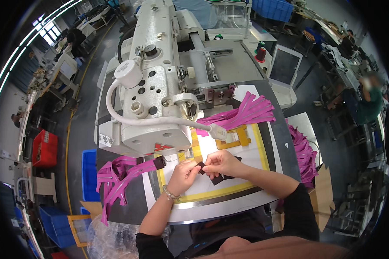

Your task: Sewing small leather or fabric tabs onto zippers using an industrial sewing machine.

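Note:
In front of the sewing machine head [157, 125], my left hand [184, 176] and my right hand [222, 164] meet over the white work plate [194, 190]. Both are closed, their fingertips pinching a small dark fabric piece [201, 165] between them. Beneath my right hand another dark piece [217, 179] shows, partly covered by the fingers. Magenta strips with a pale line along them [124, 175] lie left of my left hand; one ends in a dark tab [160, 162]. A second bundle of magenta strips [242, 113] rests beyond my right hand, near a yellow frame-shaped template [237, 139].
A white cable [155, 122] loops across the machine's front. More magenta strips [302, 151] are heaped at the right beside a cardboard box [322, 196]. A tablet-like screen [284, 64] stands at the back right. Blue bins [90, 175] and clear plastic [112, 235] are at the left.

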`<state>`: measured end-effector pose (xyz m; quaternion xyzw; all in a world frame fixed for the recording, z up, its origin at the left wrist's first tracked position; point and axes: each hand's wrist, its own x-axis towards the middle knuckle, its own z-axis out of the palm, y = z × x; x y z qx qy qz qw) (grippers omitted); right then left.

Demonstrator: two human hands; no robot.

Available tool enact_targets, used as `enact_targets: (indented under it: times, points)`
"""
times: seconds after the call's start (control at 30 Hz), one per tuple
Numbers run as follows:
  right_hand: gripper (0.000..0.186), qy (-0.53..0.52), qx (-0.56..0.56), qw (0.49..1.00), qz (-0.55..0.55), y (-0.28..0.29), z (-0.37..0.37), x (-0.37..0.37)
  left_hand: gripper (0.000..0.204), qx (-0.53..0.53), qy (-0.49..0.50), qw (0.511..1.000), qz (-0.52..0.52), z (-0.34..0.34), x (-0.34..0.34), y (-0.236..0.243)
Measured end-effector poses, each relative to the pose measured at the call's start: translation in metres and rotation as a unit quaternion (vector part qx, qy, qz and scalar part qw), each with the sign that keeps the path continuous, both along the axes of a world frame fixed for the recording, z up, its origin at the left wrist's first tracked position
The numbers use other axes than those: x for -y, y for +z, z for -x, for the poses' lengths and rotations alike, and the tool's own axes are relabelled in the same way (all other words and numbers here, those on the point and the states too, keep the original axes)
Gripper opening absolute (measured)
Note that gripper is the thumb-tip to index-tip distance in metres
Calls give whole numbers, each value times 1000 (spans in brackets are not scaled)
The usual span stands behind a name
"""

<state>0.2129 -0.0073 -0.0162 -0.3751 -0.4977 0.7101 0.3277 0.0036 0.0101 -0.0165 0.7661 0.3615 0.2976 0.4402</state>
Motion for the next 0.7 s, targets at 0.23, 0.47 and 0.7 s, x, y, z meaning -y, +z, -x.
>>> enact_targets:
  times: [0.23, 0.47, 0.7]
  points:
    - [22, 88, 125, 985, -84, 19, 8, -26, 22, -26, -19, 999, -31, 16, -9, 7]
    - [25, -15, 102, 995, -20, -9, 27, -56, 11, -113, 134, 968, -180, 21, -10, 10]
    - [25, -78, 164, 983, -30, -10, 42, -59, 18, -147, 106, 918, -351, 12, -4, 5]
